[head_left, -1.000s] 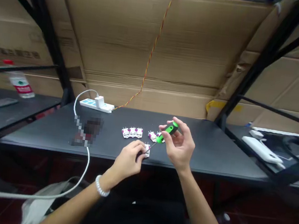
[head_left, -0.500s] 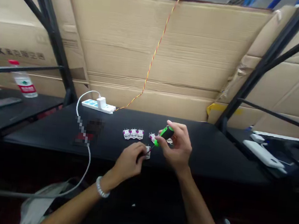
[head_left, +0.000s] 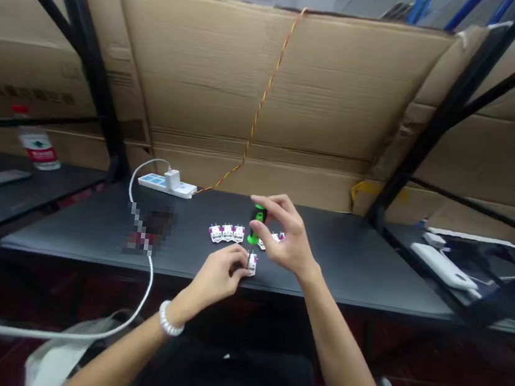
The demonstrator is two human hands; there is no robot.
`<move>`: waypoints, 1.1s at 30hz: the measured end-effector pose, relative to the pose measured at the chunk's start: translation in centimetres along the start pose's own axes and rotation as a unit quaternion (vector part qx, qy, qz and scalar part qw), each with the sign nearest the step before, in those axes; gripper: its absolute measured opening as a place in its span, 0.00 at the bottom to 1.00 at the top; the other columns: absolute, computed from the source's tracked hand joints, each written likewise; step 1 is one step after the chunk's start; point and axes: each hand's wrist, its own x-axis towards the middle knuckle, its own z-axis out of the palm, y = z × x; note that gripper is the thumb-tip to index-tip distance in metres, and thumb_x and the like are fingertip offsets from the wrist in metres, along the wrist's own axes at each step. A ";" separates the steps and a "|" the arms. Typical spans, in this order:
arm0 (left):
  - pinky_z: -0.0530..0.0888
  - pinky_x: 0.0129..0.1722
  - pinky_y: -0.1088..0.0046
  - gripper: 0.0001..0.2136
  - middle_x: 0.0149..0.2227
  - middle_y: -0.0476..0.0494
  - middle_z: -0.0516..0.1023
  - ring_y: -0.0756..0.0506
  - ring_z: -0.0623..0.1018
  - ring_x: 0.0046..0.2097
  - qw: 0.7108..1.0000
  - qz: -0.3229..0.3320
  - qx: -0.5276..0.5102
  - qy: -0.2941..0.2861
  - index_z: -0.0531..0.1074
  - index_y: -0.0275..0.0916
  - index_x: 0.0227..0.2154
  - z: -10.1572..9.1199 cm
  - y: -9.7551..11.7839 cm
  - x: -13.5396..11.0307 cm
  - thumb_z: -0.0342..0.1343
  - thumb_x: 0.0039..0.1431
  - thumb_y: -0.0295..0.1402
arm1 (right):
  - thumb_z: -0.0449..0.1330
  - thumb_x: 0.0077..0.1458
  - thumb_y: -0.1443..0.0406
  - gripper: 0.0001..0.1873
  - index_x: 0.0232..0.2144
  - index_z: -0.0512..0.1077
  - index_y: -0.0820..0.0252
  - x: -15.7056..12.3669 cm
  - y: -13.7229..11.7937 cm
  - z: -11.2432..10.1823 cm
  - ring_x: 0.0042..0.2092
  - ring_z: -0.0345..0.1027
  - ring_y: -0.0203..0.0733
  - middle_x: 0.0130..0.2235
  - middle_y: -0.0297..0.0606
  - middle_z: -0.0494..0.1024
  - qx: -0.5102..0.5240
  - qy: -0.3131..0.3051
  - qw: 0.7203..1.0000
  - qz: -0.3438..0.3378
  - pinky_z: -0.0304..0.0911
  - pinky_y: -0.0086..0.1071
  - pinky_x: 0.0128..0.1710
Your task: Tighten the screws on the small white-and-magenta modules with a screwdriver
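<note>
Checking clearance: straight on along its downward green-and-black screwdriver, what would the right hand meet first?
Likely the small, boxy white-and-purple part by the left hand; whether the screwdriver touches it is unclear.

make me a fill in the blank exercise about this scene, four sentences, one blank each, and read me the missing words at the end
1. The black and ____ screwdriver is in the person's right hand.
2. The white bracelet is worn on the person's ____ arm.
3. Just left of the screwdriver, ____ white and purple parts sit in a row on the table.
4. The bottle at the far left has a ____ cap.

Missing words: green; left; three; red.
</note>
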 end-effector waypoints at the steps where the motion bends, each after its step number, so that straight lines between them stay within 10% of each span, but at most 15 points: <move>1: 0.76 0.38 0.71 0.07 0.39 0.46 0.81 0.46 0.80 0.38 1.000 0.002 0.006 0.003 0.77 0.41 0.30 0.1 0.0 0.0 0.62 0.59 0.22 | 0.61 0.68 0.63 0.21 0.61 0.76 0.48 0.1 -0.1 0.0 0.49 0.75 0.45 0.52 0.43 0.78 0.017 -0.013 1.000 0.004 0.76 0.41 0.48; 9: 0.76 0.41 0.70 0.07 0.38 0.47 0.81 0.45 0.80 0.38 1.000 -0.009 0.014 -0.016 0.76 0.41 0.29 -0.2 0.3 0.3 0.61 0.58 0.21 | 0.70 0.61 0.60 0.18 0.54 0.80 0.49 0.2 0.0 -0.1 0.42 0.73 0.43 0.46 0.40 0.77 0.002 -0.003 0.999 0.039 0.76 0.39 0.43; 15: 0.77 0.40 0.70 0.07 0.38 0.46 0.82 0.45 0.80 0.38 0.999 -0.013 -0.010 -0.040 0.79 0.40 0.28 -0.8 0.0 1.0 0.64 0.58 0.23 | 0.60 0.69 0.62 0.24 0.64 0.72 0.47 -0.2 -0.2 -1.0 0.57 0.77 0.47 0.60 0.44 0.77 0.114 -0.072 0.988 0.070 0.76 0.44 0.55; 24: 0.78 0.58 0.58 0.05 0.53 0.40 0.84 0.38 0.83 0.53 0.999 0.005 -0.019 -0.026 0.81 0.41 0.29 -0.7 -1.3 0.8 0.68 0.57 0.25 | 0.65 0.65 0.61 0.22 0.61 0.76 0.49 -0.1 0.0 -1.7 0.45 0.77 0.43 0.49 0.41 0.80 0.043 -0.056 0.996 0.048 0.78 0.40 0.48; 33: 0.78 0.55 0.60 0.08 0.43 0.43 0.86 0.39 0.84 0.49 0.999 -0.033 -0.031 -0.008 0.76 0.41 0.30 0.2 -0.2 0.5 0.63 0.56 0.20 | 0.69 0.62 0.60 0.21 0.57 0.79 0.48 -0.4 0.6 -2.1 0.42 0.75 0.41 0.46 0.38 0.79 0.045 -0.035 0.996 0.069 0.77 0.37 0.44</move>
